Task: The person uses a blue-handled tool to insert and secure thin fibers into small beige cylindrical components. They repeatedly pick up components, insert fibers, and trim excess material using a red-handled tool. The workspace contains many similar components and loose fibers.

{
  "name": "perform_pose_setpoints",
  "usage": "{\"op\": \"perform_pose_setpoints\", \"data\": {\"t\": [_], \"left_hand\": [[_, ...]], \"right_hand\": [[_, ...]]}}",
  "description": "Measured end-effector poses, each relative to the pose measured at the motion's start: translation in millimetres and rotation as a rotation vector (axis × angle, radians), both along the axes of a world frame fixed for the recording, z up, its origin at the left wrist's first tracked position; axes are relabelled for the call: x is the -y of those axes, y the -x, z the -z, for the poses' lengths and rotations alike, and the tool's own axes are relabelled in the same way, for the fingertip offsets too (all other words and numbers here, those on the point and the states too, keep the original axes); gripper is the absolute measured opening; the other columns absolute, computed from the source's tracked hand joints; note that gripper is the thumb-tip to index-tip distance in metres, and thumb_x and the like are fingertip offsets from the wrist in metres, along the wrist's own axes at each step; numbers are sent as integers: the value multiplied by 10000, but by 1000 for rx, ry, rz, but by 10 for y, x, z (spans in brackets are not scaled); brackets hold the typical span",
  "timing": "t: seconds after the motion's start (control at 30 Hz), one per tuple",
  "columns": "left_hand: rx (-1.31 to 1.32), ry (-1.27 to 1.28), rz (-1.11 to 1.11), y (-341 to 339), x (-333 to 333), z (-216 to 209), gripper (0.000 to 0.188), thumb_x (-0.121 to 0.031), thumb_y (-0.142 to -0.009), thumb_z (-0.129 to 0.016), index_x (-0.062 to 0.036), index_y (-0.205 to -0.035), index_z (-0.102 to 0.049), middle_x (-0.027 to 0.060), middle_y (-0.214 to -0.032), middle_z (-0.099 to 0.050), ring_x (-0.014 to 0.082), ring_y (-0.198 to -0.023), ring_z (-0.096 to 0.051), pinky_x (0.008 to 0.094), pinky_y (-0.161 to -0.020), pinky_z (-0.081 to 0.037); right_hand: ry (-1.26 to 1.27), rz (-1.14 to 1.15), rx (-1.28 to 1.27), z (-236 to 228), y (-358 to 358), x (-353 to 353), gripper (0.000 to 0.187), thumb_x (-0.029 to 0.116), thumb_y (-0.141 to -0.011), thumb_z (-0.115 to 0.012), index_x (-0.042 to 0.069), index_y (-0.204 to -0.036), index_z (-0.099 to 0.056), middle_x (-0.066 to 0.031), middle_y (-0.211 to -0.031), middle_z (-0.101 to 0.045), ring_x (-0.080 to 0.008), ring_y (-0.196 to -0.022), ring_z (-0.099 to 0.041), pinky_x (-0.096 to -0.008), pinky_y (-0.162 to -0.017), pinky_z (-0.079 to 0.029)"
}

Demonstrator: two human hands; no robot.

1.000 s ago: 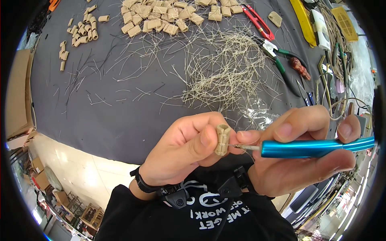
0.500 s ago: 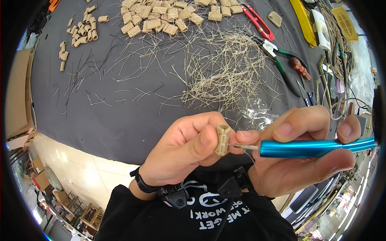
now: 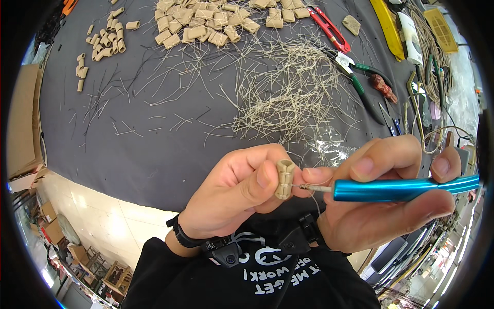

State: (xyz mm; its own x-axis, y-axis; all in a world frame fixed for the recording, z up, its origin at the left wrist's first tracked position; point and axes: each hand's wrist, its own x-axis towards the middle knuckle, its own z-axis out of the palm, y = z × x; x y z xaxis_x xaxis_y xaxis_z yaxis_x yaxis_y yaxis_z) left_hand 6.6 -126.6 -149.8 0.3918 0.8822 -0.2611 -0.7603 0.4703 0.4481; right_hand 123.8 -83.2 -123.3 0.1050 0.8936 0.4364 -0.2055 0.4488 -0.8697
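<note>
Close in front of my chest, my left hand [image 3: 236,177] pinches a small beige rolled tube piece [image 3: 284,179] between thumb and fingers. A thin wire or thread goes round the piece. My right hand [image 3: 383,193] is closed around a shiny blue handle of a hand tool [image 3: 396,190], its thin pale shaft pointing left at the piece. At the shaft's tip the wire is twisted up, joining tool and piece. A fine loose end curls near the right fingertips. The exact kind of the tool's tip cannot be made out.
Beyond my hands, cut wire ends [image 3: 288,87] lie heaped on the grey tabletop [image 3: 154,165]. Farther back is a pile of beige tube pieces [image 3: 200,23]. To the right lie red snips [image 3: 332,31], green-handled pliers [image 3: 360,85] and a yellow tool [image 3: 388,28].
The loose wire end by the tool's tip has shifted and now curls differently. Both hands, the tube piece and the tool stay almost in place.
</note>
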Motion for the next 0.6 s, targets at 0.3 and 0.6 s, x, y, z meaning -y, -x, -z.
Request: {"op": "perform_pose_setpoints", "data": {"t": [0.3,0.6], "left_hand": [[-2,-90,11,11,10,76,430,-392,-840,-449,28,-892,-527,-50,-602,-368,32,-502,-240,171,-460,-186],[-25,-110,-28,19,-2,27,369,-420,-826,-454,-52,-812,-484,-69,-578,-316,33,-455,-213,214,-543,-217]], "right_hand": [[26,-99,-257,-17,-81,-1,299,368,-899,-246,95,-1002,-309,-82,-672,-425,-93,-365,-343,-209,-307,-449],[81,-77,-468,-136,-95,-18,246,311,-908,-294,83,-980,-354,-60,-694,-406,-62,-419,-311,-213,-377,-459]]}}
